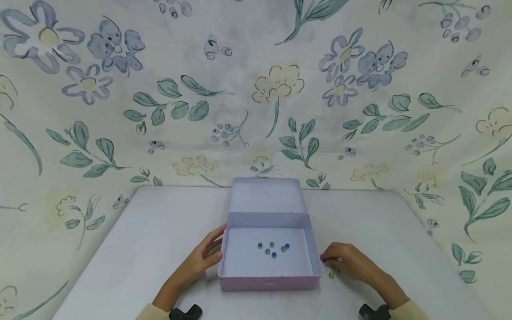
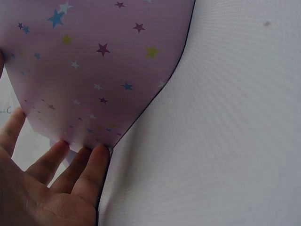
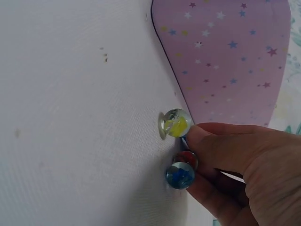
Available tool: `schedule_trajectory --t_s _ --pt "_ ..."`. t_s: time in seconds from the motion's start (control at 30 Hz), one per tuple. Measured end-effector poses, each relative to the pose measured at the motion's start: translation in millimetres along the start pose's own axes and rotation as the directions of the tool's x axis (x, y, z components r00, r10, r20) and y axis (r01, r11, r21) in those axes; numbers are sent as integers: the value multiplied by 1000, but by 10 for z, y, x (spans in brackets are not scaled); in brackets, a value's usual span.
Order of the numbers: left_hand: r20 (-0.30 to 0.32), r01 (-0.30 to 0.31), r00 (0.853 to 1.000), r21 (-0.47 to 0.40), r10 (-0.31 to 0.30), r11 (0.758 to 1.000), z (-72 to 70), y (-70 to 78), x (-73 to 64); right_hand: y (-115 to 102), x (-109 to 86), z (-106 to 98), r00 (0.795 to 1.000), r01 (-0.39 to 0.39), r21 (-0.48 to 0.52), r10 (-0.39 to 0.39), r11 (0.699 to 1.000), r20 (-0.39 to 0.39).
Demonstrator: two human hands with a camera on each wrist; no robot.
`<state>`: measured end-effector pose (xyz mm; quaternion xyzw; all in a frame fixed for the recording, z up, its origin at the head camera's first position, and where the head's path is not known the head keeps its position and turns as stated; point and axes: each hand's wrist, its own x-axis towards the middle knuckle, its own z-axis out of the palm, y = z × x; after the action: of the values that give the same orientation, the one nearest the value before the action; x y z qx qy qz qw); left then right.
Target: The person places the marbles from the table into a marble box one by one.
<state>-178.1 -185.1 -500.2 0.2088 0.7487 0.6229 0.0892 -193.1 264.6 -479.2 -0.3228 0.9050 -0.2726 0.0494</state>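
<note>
A pink tin box (image 1: 270,284) with a star pattern stands with its lid (image 1: 267,195) raised at the back. Several blue and green glass marbles (image 1: 274,255) lie on its pale floor. My left hand (image 1: 196,262) rests against the box's left side, fingers extended and fingertips (image 2: 98,153) on the starry wall. Beside the right wall, my right hand (image 1: 352,262) pinches a dark blue marble (image 1: 323,260), mostly hidden by the thumb in the right wrist view. Close to those fingers on the table are a yellow marble (image 3: 177,123), a red marble (image 3: 187,157) and a clear-blue marble (image 3: 180,175).
The white table (image 1: 168,213) carries the box at its middle. Behind and around it hangs a floral cloth (image 1: 240,89). A black wrist device (image 1: 186,312) sits at the left sleeve, another (image 1: 374,312) at the right.
</note>
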Motion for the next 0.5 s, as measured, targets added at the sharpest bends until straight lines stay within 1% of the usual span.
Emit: schedule_trajectory --t_s 0.17,0.3,0.37,0.5 --pt "15 -13 1000 -10 13 1000 1 -8 10 12 -20 8 999 32 -3 -32 999 -32" --pt "16 -19 1000 -8 19 1000 2 -21 18 44 -30 12 992 70 3 -69 998 -106" --pt "13 -17 1000 -8 17 1000 0 -23 14 68 -35 23 984 103 13 -100 995 -144" --pt "12 -17 1000 -6 17 1000 -1 -24 14 123 -41 26 961 187 9 -181 982 -211"
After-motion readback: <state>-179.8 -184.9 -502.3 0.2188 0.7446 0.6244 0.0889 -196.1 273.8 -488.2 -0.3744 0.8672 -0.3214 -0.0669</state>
